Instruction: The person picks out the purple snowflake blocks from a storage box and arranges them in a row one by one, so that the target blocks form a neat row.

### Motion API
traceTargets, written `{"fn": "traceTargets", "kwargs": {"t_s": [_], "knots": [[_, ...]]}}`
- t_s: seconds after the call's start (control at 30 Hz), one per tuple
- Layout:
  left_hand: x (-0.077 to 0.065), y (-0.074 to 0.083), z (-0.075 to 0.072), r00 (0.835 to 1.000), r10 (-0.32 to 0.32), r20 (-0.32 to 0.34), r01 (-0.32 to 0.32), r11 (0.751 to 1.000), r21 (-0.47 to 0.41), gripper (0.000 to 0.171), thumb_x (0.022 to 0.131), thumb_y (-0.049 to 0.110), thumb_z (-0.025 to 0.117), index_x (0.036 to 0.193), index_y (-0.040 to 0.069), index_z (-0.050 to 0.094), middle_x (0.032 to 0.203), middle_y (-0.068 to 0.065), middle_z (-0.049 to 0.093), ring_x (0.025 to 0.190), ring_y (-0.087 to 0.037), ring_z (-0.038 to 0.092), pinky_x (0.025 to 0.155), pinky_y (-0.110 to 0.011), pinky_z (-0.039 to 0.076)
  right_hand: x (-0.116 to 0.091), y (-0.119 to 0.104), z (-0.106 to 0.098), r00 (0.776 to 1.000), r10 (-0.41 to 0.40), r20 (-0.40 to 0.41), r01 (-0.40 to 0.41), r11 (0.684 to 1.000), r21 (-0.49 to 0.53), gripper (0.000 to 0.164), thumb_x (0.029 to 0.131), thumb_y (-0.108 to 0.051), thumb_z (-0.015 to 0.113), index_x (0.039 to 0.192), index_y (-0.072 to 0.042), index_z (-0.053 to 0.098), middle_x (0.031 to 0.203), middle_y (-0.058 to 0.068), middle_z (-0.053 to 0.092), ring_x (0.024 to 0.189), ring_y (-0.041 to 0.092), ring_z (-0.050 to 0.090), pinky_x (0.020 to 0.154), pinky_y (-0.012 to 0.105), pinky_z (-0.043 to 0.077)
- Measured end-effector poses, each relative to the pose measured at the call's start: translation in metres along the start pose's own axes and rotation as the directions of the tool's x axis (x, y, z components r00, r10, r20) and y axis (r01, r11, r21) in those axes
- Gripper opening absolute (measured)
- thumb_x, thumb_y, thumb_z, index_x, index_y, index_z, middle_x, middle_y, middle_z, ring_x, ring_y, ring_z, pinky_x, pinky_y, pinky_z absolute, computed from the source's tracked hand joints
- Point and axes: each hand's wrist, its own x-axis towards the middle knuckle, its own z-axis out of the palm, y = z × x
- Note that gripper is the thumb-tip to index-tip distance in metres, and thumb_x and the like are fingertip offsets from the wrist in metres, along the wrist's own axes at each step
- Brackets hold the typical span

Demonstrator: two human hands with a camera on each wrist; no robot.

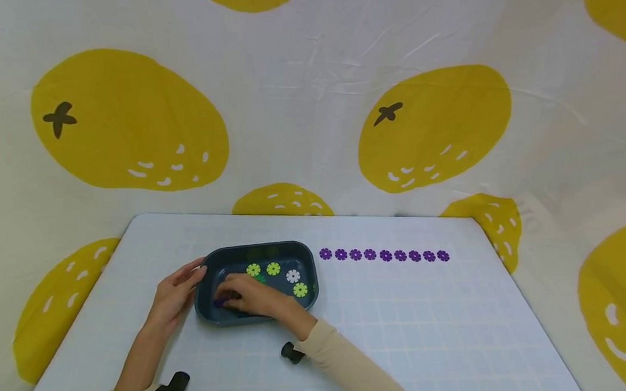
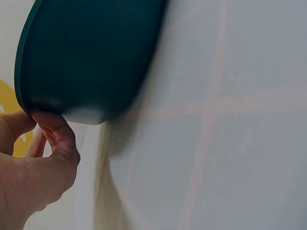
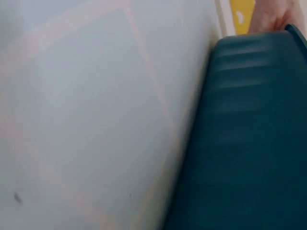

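A dark teal tray (image 1: 311,267) rests on the white table. My left hand (image 1: 172,299) holds its left end, thumb and fingers pinching the rim, as the left wrist view shows at the tray's corner (image 2: 86,72). Inside the tray, my right hand (image 1: 253,295) reaches down with bent fingers at the near left, a purple flower-shaped disc (image 1: 219,303) at the fingertips and partly covered by them. Beyond the hand lie several yellow-green flower discs (image 1: 273,268), a white one (image 1: 293,275) and a green one (image 1: 260,279). The right wrist view catches the tray's outer wall (image 3: 244,129), not the right hand's fingers.
Several purple flower discs (image 1: 386,255) form a straight row to the right of the tray, toward the table's far side. The white table (image 1: 417,339) has a faint grid. Behind it hangs a cloth (image 1: 308,99) printed with yellow fruit.
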Motion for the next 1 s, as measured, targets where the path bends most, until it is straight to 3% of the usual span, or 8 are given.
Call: {"fn": "traceTargets", "kwargs": {"t_s": [0.27, 0.47, 0.7, 1.0], "knots": [[0.0, 0.0, 0.002, 1.0, 0.001, -0.018, -0.001, 1.0, -0.019, 0.058, 0.09, 0.041, 0.08, 0.141, 0.019, 0.064, 0.104, 0.016, 0.068, 0.094, -0.001, 0.063, 0.079, -0.017, 0.05, -0.015, 0.002, -0.01, 0.998, -0.034, -0.06, 0.036, 0.999, 0.023, 0.024, 0.101, -0.006, 0.065, 0.124, -0.003, 0.07, 0.119, 0.007, 0.069, 0.109, 0.01, 0.06, 0.098, 0.012, 0.041], [-0.001, 0.0, 0.002, 1.0, -0.002, -0.024, 0.001, 1.0, -0.018, 0.048, 0.09, 0.041, 0.08, 0.134, 0.026, 0.07, 0.101, 0.018, 0.068, 0.091, 0.0, 0.062, 0.075, -0.017, 0.049, -0.03, 0.005, -0.017, 0.991, -0.054, -0.119, 0.06, 0.997, 0.043, 0.023, 0.101, -0.004, 0.065, 0.123, -0.002, 0.07, 0.118, 0.008, 0.068, 0.106, 0.014, 0.06, 0.096, 0.014, 0.044], [-0.001, -0.001, 0.0, 1.0, 0.011, -0.014, -0.011, 1.0, -0.022, 0.051, 0.091, 0.04, 0.08, 0.137, 0.024, 0.067, 0.102, 0.018, 0.068, 0.093, 0.0, 0.062, 0.076, -0.017, 0.049, -0.042, 0.011, -0.024, 0.984, -0.043, -0.175, 0.049, 0.998, 0.031, 0.019, 0.101, -0.003, 0.065, 0.119, -0.003, 0.073, 0.112, 0.008, 0.068, 0.1, 0.014, 0.059, 0.092, 0.015, 0.045], [-0.001, -0.001, -0.001, 1.0, 0.006, -0.017, -0.007, 0.999, -0.041, 0.046, 0.09, 0.039, 0.081, 0.133, 0.026, 0.07, 0.101, 0.018, 0.069, 0.093, 0.0, 0.062, 0.076, -0.017, 0.049, -0.059, 0.016, -0.035, 0.949, -0.028, -0.314, 0.048, 0.997, 0.055, 0.02, 0.096, 0.0, 0.07, 0.115, -0.001, 0.074, 0.107, 0.009, 0.068, 0.098, 0.016, 0.062, 0.088, 0.02, 0.051]]}}
